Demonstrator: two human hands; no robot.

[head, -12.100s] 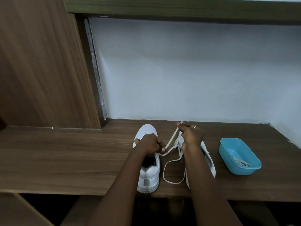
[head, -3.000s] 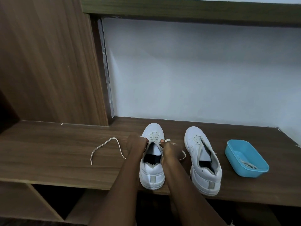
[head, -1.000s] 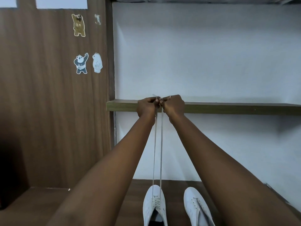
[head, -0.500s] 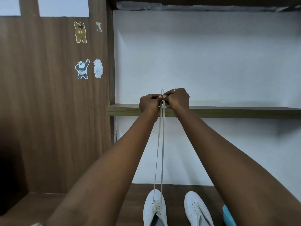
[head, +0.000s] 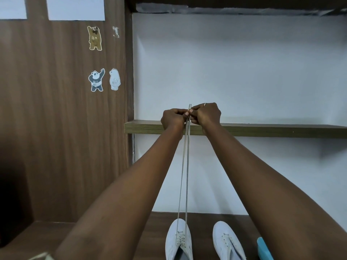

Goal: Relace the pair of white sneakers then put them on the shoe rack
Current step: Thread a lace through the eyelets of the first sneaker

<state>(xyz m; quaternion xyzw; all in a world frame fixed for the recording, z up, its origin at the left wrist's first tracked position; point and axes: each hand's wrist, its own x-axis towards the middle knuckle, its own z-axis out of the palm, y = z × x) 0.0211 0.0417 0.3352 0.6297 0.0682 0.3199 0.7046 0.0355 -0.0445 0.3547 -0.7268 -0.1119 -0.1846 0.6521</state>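
Three bear stickers [head: 97, 72] are on the wood wall. The left hand [head: 172, 119] and right hand [head: 206, 115] touch up high, and each pinches one end of the shoelace [head: 185, 166]. The lace runs straight down to a white sneaker [head: 178, 239] on the wood shelf [head: 154, 222]. The second white sneaker [head: 227, 239] stands just beside it, with a blue tub [head: 263, 248] near it.

Someone's home, I'd say, in a built-in wooden storage nook. Cartoon bear stickers [head: 96, 80] dot the brown side panel [head: 56, 137] on the left, a shelf [head: 272, 131] crosses the far white wall [head: 234, 68], and white sneakers [head: 178, 239] sit near us.
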